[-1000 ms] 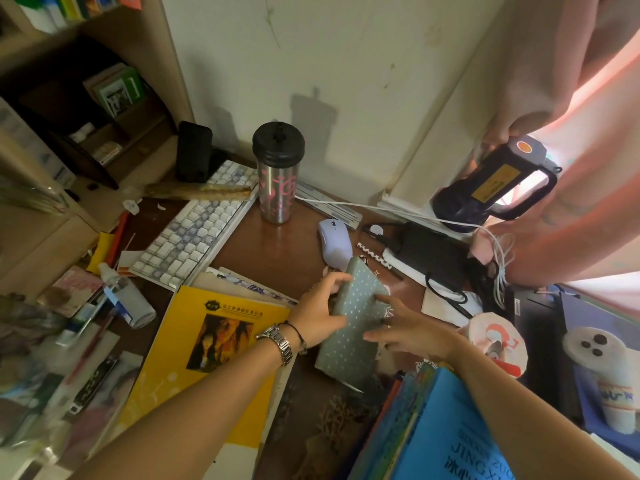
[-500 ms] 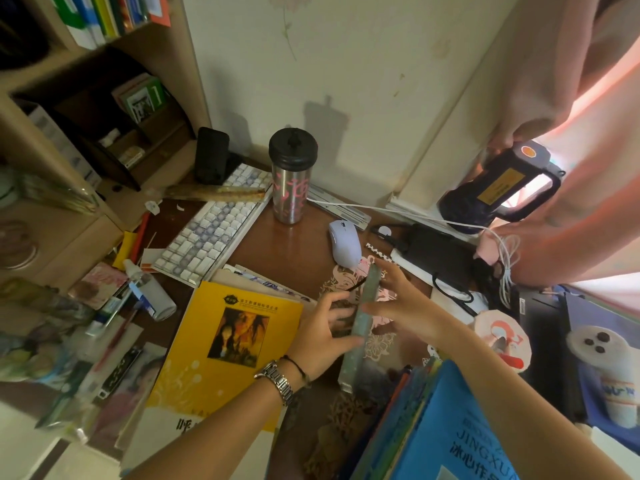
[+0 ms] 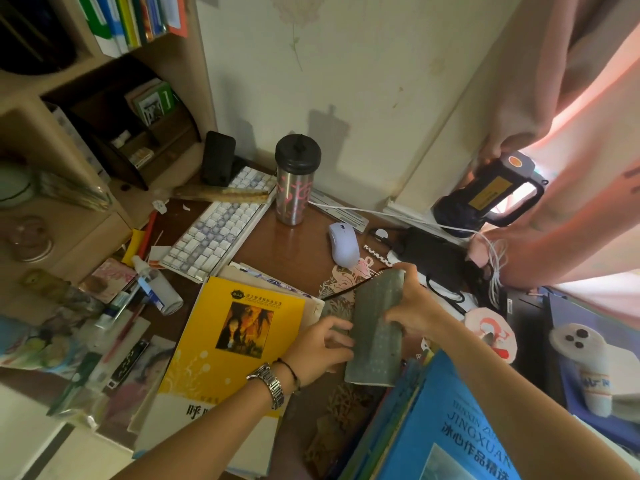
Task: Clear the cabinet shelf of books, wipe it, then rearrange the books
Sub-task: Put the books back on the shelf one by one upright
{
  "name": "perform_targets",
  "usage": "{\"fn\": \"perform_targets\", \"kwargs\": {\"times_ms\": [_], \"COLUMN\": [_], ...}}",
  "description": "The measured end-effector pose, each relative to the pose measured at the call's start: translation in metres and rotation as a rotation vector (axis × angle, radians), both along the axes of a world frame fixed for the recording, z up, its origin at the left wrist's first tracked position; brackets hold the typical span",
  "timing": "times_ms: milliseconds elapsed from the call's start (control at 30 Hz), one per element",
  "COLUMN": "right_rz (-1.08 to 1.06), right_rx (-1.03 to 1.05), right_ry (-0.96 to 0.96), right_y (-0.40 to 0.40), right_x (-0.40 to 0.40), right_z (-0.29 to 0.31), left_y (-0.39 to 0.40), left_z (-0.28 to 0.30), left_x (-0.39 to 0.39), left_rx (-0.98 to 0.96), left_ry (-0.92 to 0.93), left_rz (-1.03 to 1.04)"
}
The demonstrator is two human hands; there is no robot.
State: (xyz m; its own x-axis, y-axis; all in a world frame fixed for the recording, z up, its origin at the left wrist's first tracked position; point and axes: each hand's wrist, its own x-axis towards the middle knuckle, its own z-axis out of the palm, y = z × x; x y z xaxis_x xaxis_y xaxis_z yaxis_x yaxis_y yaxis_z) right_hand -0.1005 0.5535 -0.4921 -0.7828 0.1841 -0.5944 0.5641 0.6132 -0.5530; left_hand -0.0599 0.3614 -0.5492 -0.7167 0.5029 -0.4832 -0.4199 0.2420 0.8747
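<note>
so the thin green dotted book (image 3: pixel 375 336) is held just over the desk (image 3: pixel 277 247), long axis running away from the person, right hand (image 3: pixel 414 306) fingers pinching its far end, left hand (image 3: pixel 320 348) gripping the near-left edge.
</note>
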Motion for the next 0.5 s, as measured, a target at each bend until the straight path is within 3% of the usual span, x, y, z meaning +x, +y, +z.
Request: {"fn": "perform_targets", "kwargs": {"times_ms": [133,333,500], "right_rz": [-0.007,-0.035,-0.033], "right_rx": [-0.012,-0.198,-0.404], "right_ry": [0.173,0.42,0.495], "right_y": [0.002,-0.004,-0.023], "right_x": [-0.003,-0.01,0.002], "right_z": [0.024,0.088,0.16], "left_y": [-0.014,-0.022,-0.035], "left_z": [0.013,0.055,0.111], "left_x": [-0.006,-0.024,-0.035], "left_rx": [-0.064,-0.086,-0.028], "left_ry": [0.071,0.211,0.328], "left_rz": [0.023,0.133,0.241]}}
